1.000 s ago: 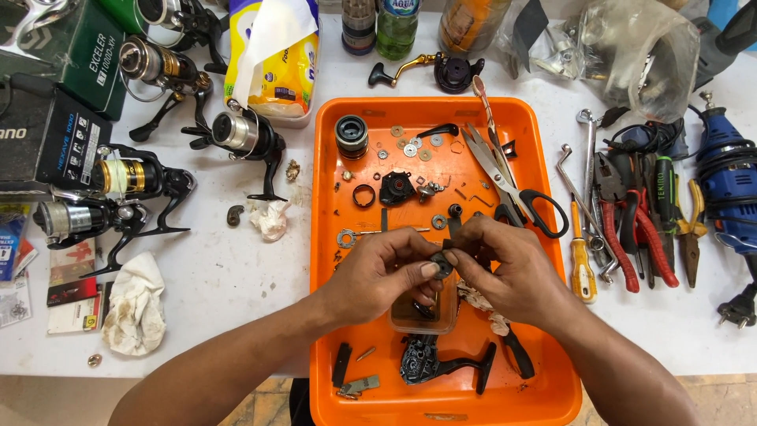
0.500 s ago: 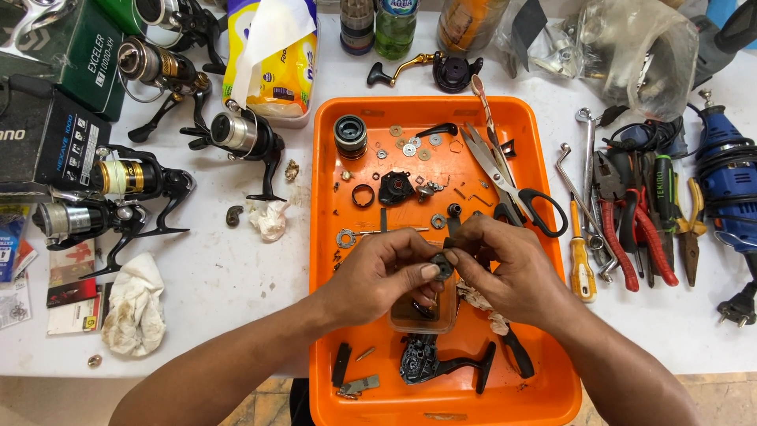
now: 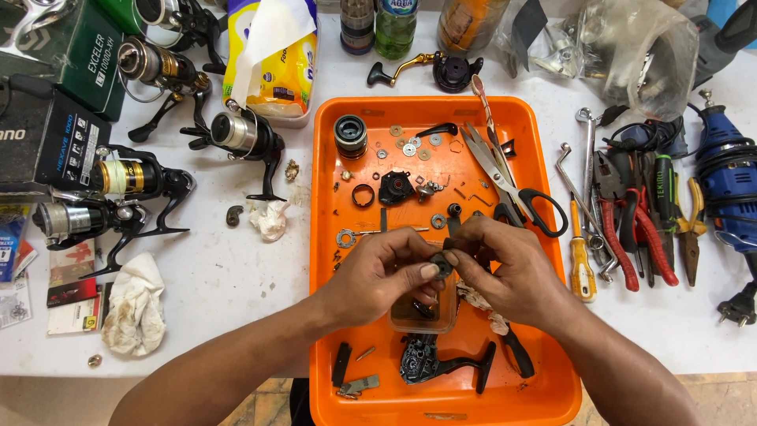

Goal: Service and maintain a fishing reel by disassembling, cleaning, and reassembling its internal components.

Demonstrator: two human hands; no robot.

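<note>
i see a small dark round reel part (image 3: pixel 440 265) held over the orange tray (image 3: pixel 532 118). my left hand (image 3: pixel 386 272) and right hand (image 3: pixel 505 268) meet, fingertips pinched shut on it from both sides.

Little differs from a second ago. The left hand (image 3: pixel 386 272) and right hand (image 3: pixel 505 268) sit a touch lower over the orange tray (image 3: pixel 327 237), and the left thumb now presses on the small dark reel part (image 3: pixel 441 264) between them. Whether the part itself turns is too small to tell.
</note>
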